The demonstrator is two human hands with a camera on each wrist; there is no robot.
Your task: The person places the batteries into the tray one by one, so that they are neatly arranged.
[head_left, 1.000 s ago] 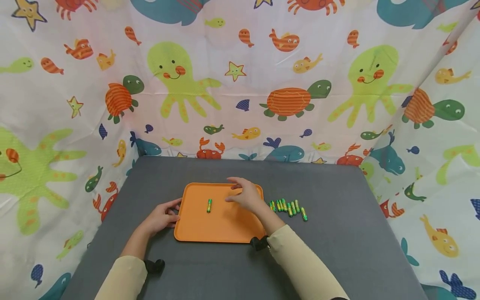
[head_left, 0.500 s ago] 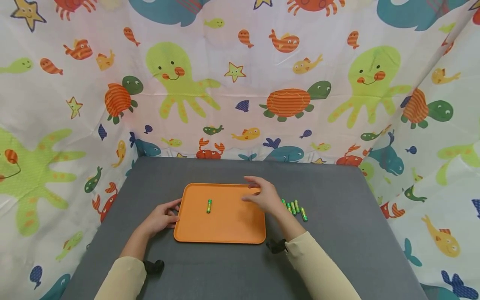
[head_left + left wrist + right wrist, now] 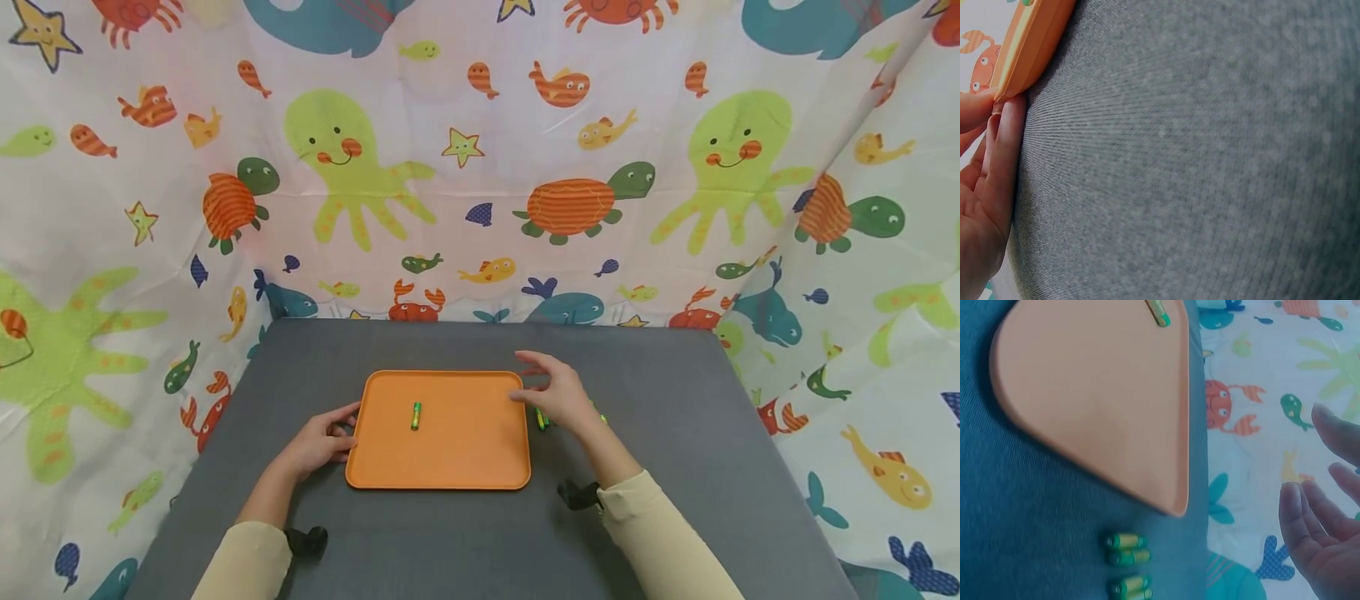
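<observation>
On the grey table [image 3: 435, 542] I see an orange tray [image 3: 468, 433], a battery [image 3: 416, 416] lying near-to-far on its left half; the left hand [image 3: 318, 439] pinches the tray; the right hand [image 3: 561, 393] hovers empty, fingers parted.

"State of the tray [image 3: 465, 442]?"
"Orange, rectangular and low-rimmed; its edge was pinched by the left hand [image 3: 318, 439]."
"The single battery [image 3: 416, 416]?"
"Green and gold, it lay on its side within the tray, nearer the left hand than the right hand [image 3: 561, 397]."
"The loose batteries [image 3: 1127, 541]?"
"These lay outside the tray, partly hidden by the right hand in the head view."
</observation>
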